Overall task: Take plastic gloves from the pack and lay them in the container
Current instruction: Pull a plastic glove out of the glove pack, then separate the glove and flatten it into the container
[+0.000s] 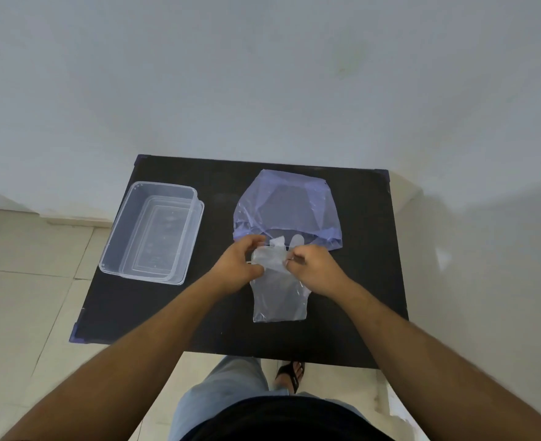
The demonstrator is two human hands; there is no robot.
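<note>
A bluish see-through pack (286, 208) lies on the far middle of the black table (358, 249), its mouth toward me. A clear plastic glove (278, 297) stretches from the pack's mouth toward the table's near edge, its fingers still at the mouth. My left hand (242, 265) pinches the glove's left side near the fingers. My right hand (313, 268) pinches its right side. The clear rectangular container (154, 230) stands on the table's left part with nothing inside.
The table stands against a pale wall, with tiled floor to its left. My legs and a sandalled foot (289, 375) show below the table's near edge.
</note>
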